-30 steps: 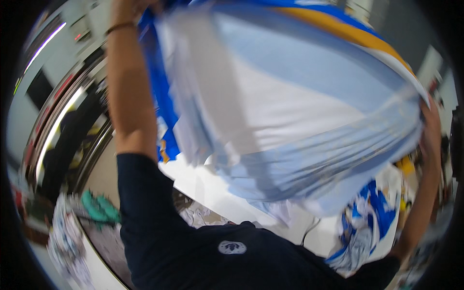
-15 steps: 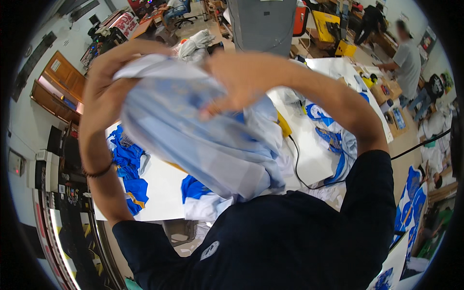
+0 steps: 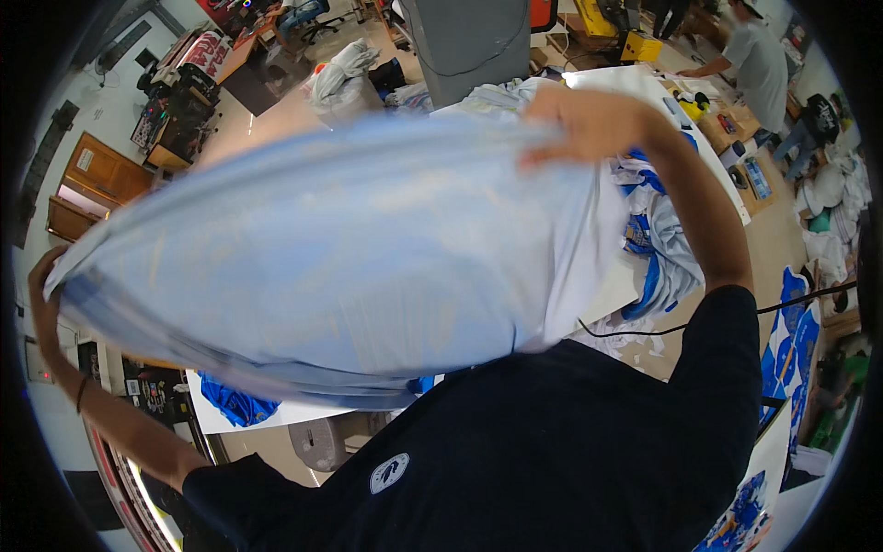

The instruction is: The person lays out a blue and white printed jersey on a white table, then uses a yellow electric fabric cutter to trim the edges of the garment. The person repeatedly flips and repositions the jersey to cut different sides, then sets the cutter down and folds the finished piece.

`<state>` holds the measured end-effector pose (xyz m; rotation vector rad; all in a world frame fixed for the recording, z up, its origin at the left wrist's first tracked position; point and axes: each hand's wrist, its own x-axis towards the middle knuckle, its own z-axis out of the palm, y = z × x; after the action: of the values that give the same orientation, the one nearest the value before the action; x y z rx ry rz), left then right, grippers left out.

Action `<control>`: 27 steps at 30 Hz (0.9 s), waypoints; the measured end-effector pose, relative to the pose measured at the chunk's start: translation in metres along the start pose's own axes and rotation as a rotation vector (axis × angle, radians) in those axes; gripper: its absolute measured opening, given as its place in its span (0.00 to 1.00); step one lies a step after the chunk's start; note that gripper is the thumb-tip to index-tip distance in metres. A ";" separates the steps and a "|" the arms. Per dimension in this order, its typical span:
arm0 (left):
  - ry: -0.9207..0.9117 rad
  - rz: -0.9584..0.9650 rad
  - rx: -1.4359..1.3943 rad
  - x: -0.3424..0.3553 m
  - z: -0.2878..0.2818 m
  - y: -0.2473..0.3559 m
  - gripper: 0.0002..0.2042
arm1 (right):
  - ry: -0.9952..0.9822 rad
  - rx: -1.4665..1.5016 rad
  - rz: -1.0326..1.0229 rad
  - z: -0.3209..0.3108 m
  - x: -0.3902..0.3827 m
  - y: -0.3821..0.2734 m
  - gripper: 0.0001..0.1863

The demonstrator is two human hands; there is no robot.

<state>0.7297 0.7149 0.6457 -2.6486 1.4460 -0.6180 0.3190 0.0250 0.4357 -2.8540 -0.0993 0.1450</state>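
Observation:
A light blue and white fabric piece [image 3: 322, 258] is spread in the air between my two hands, blurred by motion, covering much of the table behind it. My left hand [image 3: 46, 281] grips one corner at the far left. My right hand [image 3: 584, 124] is closed on the upper edge at the right, its fingertips smeared. Beneath, a white table [image 3: 216, 419] shows around the fabric, with blue cloth [image 3: 235, 400] on its near left part and a pile of blue and pale printed cloth [image 3: 662, 253] on the right.
A grey cabinet [image 3: 464, 51] stands beyond the table. A co-worker [image 3: 754, 78] in a grey shirt works at the upper right. White bundles [image 3: 340, 74] lie on the floor behind. A black cable [image 3: 809, 294] crosses the right side. Printed blue cloth [image 3: 791, 340] lies farther right.
My hands were bunched together at the top centre half a second ago. Now my left hand has swung out to the far left and down, and the fabric is stretched wide.

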 end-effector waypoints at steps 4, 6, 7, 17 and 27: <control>0.101 -0.759 0.274 0.046 0.147 -0.038 0.21 | 0.445 0.072 0.053 -0.006 0.056 0.054 0.20; 0.094 -0.853 0.147 -0.039 0.095 -0.159 0.22 | 0.568 0.459 -0.072 0.039 0.133 0.095 0.19; 0.311 -1.202 -0.797 0.005 0.211 -0.118 0.21 | 0.575 0.528 0.027 0.042 0.155 0.109 0.18; 1.103 -0.390 -1.074 -0.024 0.125 0.007 0.27 | 1.121 0.933 -0.061 -0.033 0.111 0.047 0.21; 1.118 -0.929 -0.593 -0.302 0.317 0.242 0.23 | 0.883 0.334 0.189 0.171 -0.006 0.066 0.19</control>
<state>0.5112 0.7844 0.2011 -3.5630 0.2067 -2.3136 0.2978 0.0081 0.2546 -2.3377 0.3385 -0.9508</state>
